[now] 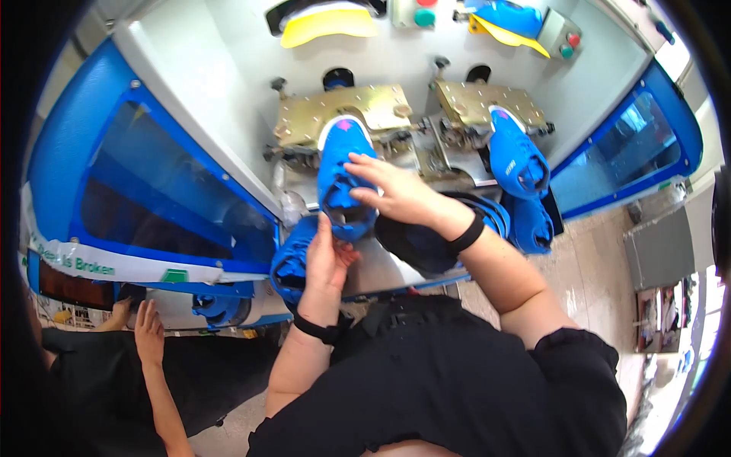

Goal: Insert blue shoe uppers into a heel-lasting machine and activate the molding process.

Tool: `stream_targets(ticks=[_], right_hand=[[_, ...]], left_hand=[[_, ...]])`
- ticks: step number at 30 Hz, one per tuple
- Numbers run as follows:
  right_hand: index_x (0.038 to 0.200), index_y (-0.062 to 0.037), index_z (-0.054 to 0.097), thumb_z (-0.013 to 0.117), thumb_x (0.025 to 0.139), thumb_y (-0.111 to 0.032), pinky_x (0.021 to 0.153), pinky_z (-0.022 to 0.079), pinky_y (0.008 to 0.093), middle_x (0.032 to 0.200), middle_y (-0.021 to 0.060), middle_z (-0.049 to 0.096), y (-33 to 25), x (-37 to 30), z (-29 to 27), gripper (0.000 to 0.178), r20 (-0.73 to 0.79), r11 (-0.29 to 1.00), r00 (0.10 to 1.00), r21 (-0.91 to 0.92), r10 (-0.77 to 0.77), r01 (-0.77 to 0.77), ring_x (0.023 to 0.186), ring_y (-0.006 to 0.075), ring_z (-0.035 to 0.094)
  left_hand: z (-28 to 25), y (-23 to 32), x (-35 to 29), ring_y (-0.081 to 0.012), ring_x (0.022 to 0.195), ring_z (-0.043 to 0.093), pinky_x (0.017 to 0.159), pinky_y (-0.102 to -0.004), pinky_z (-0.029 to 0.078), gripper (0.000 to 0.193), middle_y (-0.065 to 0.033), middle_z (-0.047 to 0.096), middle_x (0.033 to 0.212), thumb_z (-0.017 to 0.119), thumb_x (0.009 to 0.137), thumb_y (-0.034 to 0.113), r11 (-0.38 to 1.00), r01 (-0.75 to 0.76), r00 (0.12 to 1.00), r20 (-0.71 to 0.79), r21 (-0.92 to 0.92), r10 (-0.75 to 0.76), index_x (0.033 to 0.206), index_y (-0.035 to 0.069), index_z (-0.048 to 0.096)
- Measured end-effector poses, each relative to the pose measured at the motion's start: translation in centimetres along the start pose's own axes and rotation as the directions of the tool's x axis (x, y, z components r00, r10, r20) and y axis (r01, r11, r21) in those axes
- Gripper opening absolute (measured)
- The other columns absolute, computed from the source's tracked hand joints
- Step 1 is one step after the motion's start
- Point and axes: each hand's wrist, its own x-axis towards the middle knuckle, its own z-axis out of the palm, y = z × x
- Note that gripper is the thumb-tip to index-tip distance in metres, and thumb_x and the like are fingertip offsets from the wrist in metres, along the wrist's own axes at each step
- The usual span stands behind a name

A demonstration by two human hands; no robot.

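Observation:
A blue shoe (pixel 346 156) with a white toe edge and a pink mark lies toe-forward against the left brass-coloured plate (pixel 293 114) of a machine. My left hand (pixel 329 263) is at the heel end, its thumb against the shoe and its other fingers curled in. Across the upper rests my right hand (pixel 392 190), fingers stretched and apart, touching near the laces and opening. Another blue shoe (pixel 289 263) sits beside my left wrist. At the right station, a blue shoe (pixel 518 156) has its toe at the second brass-coloured plate (pixel 487 105).
Below the right station are another blue shoe (pixel 531 226) and a dark round object (pixel 419 244) partly under my right forearm. Blue-framed window panels (pixel 167 183) flank the machine. A control box (pixel 560 38) with red and green buttons is at upper right. At lower left, a co-worker's hand (pixel 149 331) is near.

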Motion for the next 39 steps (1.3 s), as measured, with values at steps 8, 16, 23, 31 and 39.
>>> stream_targets(ticks=[8, 16, 23, 31, 39], right_hand=[[0.091, -0.01, 0.067, 0.069, 0.081, -0.023, 0.066, 0.054, 0.0384, 0.092, 0.0069, 0.061, 1.4, -15.9, -4.2, 0.017, 0.354, 0.897, 0.93, -0.436, 0.101, 0.069, 0.082, 0.0259, 0.066], [0.088, -0.0087, 0.061, 0.072, 0.079, -0.02, 0.073, 0.051, 0.0397, 0.087, 0.008, 0.058, 2.2, -18.1, -8.1, 0.018, 0.027, 0.982, 0.999, -0.189, 0.033, -0.027, 0.09, 0.0292, 0.058], [0.099, -0.0079, 0.06, 0.052, 0.103, -0.027, 0.061, 0.038, 0.0198, 0.081, -0.0058, 0.052, 0.4, -21.2, -17.1, 0.021, -0.024, 0.409, 0.709, 0.831, 0.705, -0.378, 0.069, 0.0044, 0.046], [0.117, -0.0059, 0.059, 0.048, 0.102, -0.036, 0.088, 0.054, 0.0394, 0.112, 0.0092, 0.066, -0.2, -18.3, -9.2, 0.036, 0.363, -0.481, 0.844, 0.864, 0.394, -0.147, 0.104, 0.0244, 0.064], [0.134, -0.0034, 0.043, 0.049, 0.103, -0.021, 0.064, 0.042, 0.0221, 0.114, 0.0065, 0.054, -1.9, -17.1, -9.6, 0.036, -0.441, 0.796, 0.868, 0.598, 0.227, 0.096, 0.07, 0.0089, 0.046]], left_hand=[[0.8, -0.4, -0.3, -0.0112, 0.067, 0.057, 0.057, -0.028, 0.053, 0.051, 0.0002, 0.062, 0.085, 0.057, 0.093, 0.06, 0.999, -0.031, 0.998, -0.055, 0.037, 0.033, 0.11, 0.012, 0.061], [1.6, -4.0, -3.2, -0.0247, 0.087, 0.062, 0.071, -0.0367, 0.053, 0.061, -0.011, 0.062, 0.1, 0.045, 0.095, 0.064, 0.998, 0.045, 0.996, -0.077, 0.054, -0.041, 0.11, 0.006, 0.057], [5.2, -5.0, -6.1, -0.0257, 0.107, 0.065, 0.088, -0.0388, 0.054, 0.054, -0.0146, 0.067, 0.109, 0.058, 0.096, 0.049, 0.774, 0.019, 0.868, 0.374, 0.632, -0.326, 0.123, 0.002, 0.058], [13.6, -3.4, -7.7, -0.0279, 0.138, 0.041, 0.114, -0.0489, 0.032, 0.076, -0.008, 0.041, 0.151, 0.062, 0.093, 0.046, 0.983, -0.098, 0.713, 0.677, -0.157, 0.179, 0.152, 0.011, 0.028], [11.7, -2.3, -9.7, -0.0233, 0.127, 0.053, 0.106, -0.044, 0.044, 0.051, -0.0077, 0.053, 0.14, 0.052, 0.102, 0.031, 0.937, -0.08, 0.79, 0.552, -0.341, 0.268, 0.146, 0.009, 0.039]])
